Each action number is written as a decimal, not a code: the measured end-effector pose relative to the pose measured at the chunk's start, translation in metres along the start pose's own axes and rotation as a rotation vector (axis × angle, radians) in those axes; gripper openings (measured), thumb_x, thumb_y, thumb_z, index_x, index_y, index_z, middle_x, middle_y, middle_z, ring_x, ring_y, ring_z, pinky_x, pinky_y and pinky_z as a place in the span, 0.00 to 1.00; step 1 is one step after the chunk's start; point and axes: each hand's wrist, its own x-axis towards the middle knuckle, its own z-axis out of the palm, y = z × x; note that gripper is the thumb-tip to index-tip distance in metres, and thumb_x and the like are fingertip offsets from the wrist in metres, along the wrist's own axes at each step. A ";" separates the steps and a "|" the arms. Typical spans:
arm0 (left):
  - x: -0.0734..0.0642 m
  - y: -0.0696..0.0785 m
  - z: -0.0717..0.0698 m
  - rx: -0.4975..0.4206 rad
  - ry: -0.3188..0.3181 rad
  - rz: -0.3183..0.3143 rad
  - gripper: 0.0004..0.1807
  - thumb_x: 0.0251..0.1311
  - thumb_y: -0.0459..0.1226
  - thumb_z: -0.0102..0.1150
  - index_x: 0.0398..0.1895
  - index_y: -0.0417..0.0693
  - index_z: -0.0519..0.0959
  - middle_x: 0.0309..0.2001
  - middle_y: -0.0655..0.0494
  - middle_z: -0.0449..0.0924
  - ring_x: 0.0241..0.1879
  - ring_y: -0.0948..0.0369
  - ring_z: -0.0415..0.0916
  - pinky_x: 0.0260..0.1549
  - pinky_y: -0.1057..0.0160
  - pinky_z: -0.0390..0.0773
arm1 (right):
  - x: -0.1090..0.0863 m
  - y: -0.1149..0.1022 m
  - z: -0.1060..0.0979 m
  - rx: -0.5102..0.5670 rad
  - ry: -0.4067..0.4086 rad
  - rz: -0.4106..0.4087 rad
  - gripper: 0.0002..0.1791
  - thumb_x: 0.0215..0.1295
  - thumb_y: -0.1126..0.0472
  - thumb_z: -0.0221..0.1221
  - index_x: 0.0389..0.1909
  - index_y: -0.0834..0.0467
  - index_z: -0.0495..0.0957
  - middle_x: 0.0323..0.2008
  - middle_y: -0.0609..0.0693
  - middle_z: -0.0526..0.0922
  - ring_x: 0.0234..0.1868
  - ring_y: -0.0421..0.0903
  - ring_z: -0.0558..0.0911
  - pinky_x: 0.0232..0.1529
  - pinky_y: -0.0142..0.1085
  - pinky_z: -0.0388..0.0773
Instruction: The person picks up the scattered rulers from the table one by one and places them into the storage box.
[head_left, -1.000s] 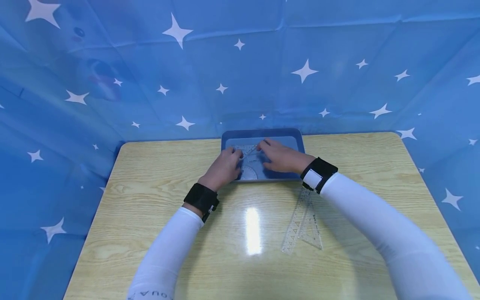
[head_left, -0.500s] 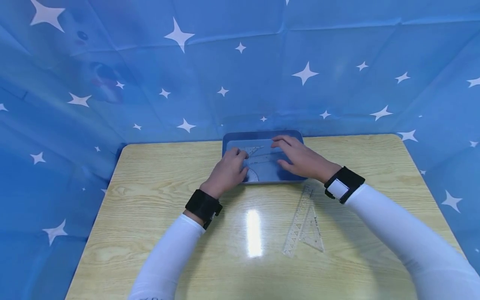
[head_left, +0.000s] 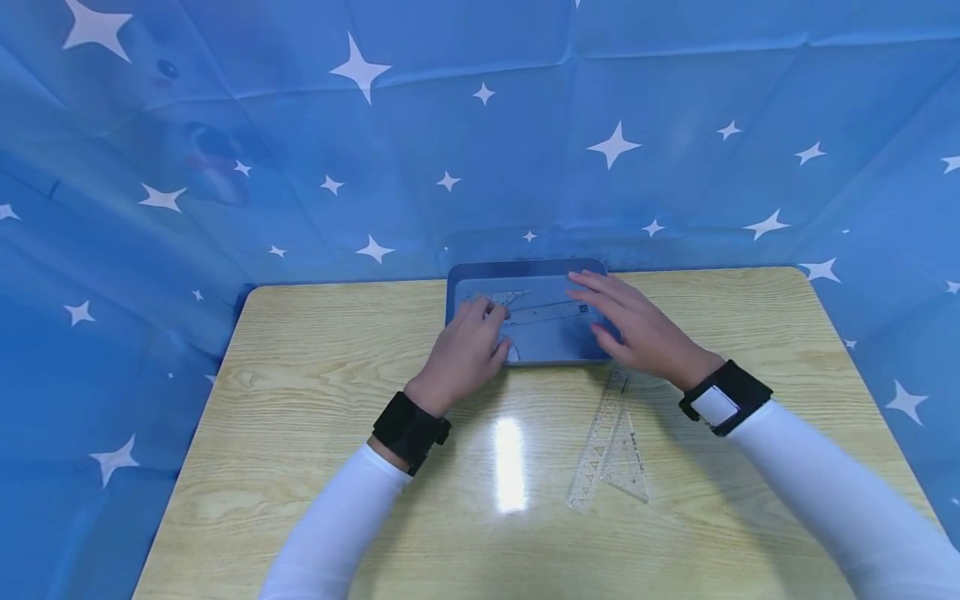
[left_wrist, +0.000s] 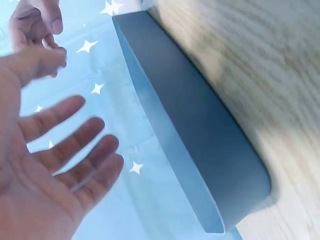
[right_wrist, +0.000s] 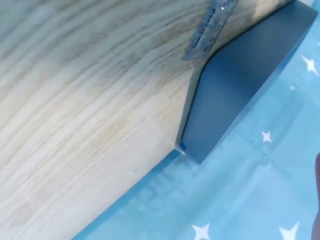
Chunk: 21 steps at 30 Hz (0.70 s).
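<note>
A blue-grey tray (head_left: pixel 551 343) stands at the table's back edge. Inside it lie a clear ruler (head_left: pixel 546 312), a clear set square (head_left: pixel 508 297) and part of a protractor (head_left: pixel 512 352). My left hand (head_left: pixel 463 350) hovers over the tray's left end, hiding some of these. Its fingers (left_wrist: pixel 75 135) are loosely bent with nothing between them. Over the tray's right end my right hand (head_left: pixel 637 325) is spread, holding nothing; just a sliver of finger (right_wrist: pixel 317 200) shows in the right wrist view.
In front of the tray, a second clear ruler (head_left: pixel 597 446) and another set square (head_left: pixel 626 462) lie partly overlapping on the wooden table (head_left: pixel 300 400). A blue star-patterned cloth (head_left: pixel 420 125) hangs right behind the table and at both sides.
My right hand has moved right, away from the left one, and its fingers have spread. The ruler in the tray shows more fully. My left hand has shifted slightly right.
</note>
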 end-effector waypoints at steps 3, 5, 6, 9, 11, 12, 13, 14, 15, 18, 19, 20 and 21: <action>-0.004 0.002 0.000 0.005 0.021 0.037 0.15 0.70 0.37 0.62 0.56 0.39 0.80 0.52 0.43 0.79 0.49 0.48 0.76 0.49 0.53 0.78 | -0.009 0.000 0.001 -0.019 0.094 -0.063 0.28 0.64 0.72 0.62 0.66 0.59 0.77 0.72 0.56 0.72 0.71 0.57 0.71 0.67 0.52 0.69; -0.006 0.005 0.000 0.002 0.031 0.053 0.15 0.70 0.38 0.62 0.56 0.40 0.80 0.52 0.44 0.79 0.49 0.48 0.76 0.50 0.53 0.78 | -0.014 0.000 0.001 -0.026 0.133 -0.098 0.24 0.63 0.73 0.61 0.61 0.59 0.80 0.67 0.56 0.77 0.66 0.56 0.75 0.63 0.49 0.71; -0.008 0.006 0.000 -0.007 0.035 0.065 0.15 0.69 0.38 0.63 0.56 0.40 0.81 0.52 0.43 0.79 0.49 0.48 0.76 0.49 0.53 0.78 | -0.017 -0.001 0.001 -0.026 0.141 -0.117 0.23 0.63 0.73 0.61 0.59 0.60 0.81 0.65 0.56 0.78 0.64 0.56 0.76 0.62 0.48 0.71; -0.012 0.012 -0.002 -0.023 0.033 0.109 0.17 0.69 0.39 0.64 0.56 0.41 0.80 0.52 0.44 0.79 0.48 0.49 0.76 0.51 0.53 0.78 | -0.023 -0.004 0.000 -0.051 0.130 -0.182 0.20 0.63 0.72 0.61 0.57 0.62 0.82 0.61 0.56 0.82 0.61 0.54 0.79 0.60 0.45 0.74; -0.014 0.015 -0.002 -0.025 0.019 0.155 0.18 0.68 0.41 0.66 0.56 0.42 0.80 0.52 0.45 0.79 0.49 0.50 0.76 0.51 0.54 0.78 | -0.028 -0.007 -0.002 -0.077 0.103 -0.221 0.19 0.67 0.69 0.60 0.58 0.62 0.82 0.61 0.55 0.82 0.60 0.53 0.81 0.60 0.45 0.76; -0.015 0.017 -0.002 -0.023 0.010 0.180 0.19 0.68 0.42 0.66 0.56 0.43 0.80 0.52 0.46 0.79 0.49 0.51 0.76 0.51 0.54 0.78 | -0.031 -0.009 -0.002 -0.089 0.091 -0.238 0.18 0.71 0.67 0.58 0.59 0.62 0.82 0.61 0.55 0.83 0.60 0.53 0.81 0.60 0.46 0.78; -0.016 0.019 -0.002 -0.021 0.001 0.202 0.19 0.67 0.44 0.66 0.56 0.44 0.80 0.52 0.47 0.79 0.49 0.52 0.76 0.52 0.55 0.78 | -0.033 -0.010 -0.003 -0.101 0.080 -0.250 0.18 0.74 0.64 0.56 0.60 0.61 0.82 0.61 0.55 0.83 0.60 0.53 0.82 0.59 0.46 0.78; -0.017 0.020 -0.001 -0.015 -0.006 0.222 0.20 0.66 0.45 0.67 0.56 0.44 0.81 0.52 0.48 0.79 0.49 0.52 0.77 0.52 0.55 0.78 | -0.036 -0.012 -0.003 -0.111 0.067 -0.257 0.18 0.77 0.60 0.52 0.61 0.61 0.82 0.62 0.54 0.83 0.60 0.52 0.82 0.59 0.46 0.79; -0.018 0.021 -0.001 -0.011 -0.012 0.239 0.21 0.66 0.46 0.67 0.56 0.45 0.81 0.52 0.48 0.79 0.49 0.52 0.77 0.51 0.55 0.78 | -0.038 -0.013 -0.004 -0.120 0.061 -0.266 0.20 0.80 0.57 0.49 0.62 0.60 0.81 0.62 0.54 0.83 0.60 0.51 0.82 0.58 0.46 0.80; -0.021 0.024 0.002 -0.002 -0.015 0.274 0.22 0.63 0.48 0.69 0.55 0.46 0.81 0.51 0.50 0.79 0.49 0.53 0.77 0.50 0.56 0.78 | -0.044 -0.015 -0.003 -0.140 0.066 -0.294 0.24 0.83 0.54 0.42 0.63 0.58 0.81 0.62 0.53 0.84 0.58 0.51 0.83 0.56 0.46 0.81; -0.022 0.025 0.003 0.000 -0.014 0.279 0.23 0.63 0.49 0.69 0.55 0.46 0.81 0.51 0.50 0.79 0.49 0.53 0.77 0.50 0.56 0.78 | -0.045 -0.015 -0.002 -0.144 0.074 -0.306 0.24 0.83 0.54 0.41 0.63 0.58 0.81 0.61 0.53 0.84 0.58 0.51 0.84 0.55 0.45 0.82; -0.023 0.026 0.005 0.003 -0.014 0.282 0.23 0.62 0.49 0.69 0.55 0.46 0.81 0.51 0.50 0.78 0.49 0.53 0.77 0.50 0.56 0.78 | -0.047 -0.015 -0.001 -0.149 0.084 -0.318 0.23 0.83 0.54 0.42 0.63 0.58 0.81 0.61 0.53 0.84 0.57 0.51 0.84 0.54 0.46 0.82; -0.024 0.028 0.006 0.002 -0.016 0.287 0.23 0.62 0.49 0.69 0.55 0.46 0.81 0.51 0.50 0.78 0.49 0.53 0.76 0.50 0.56 0.78 | -0.049 -0.015 0.000 -0.155 0.094 -0.331 0.23 0.83 0.55 0.42 0.62 0.58 0.82 0.61 0.53 0.84 0.56 0.51 0.84 0.53 0.45 0.82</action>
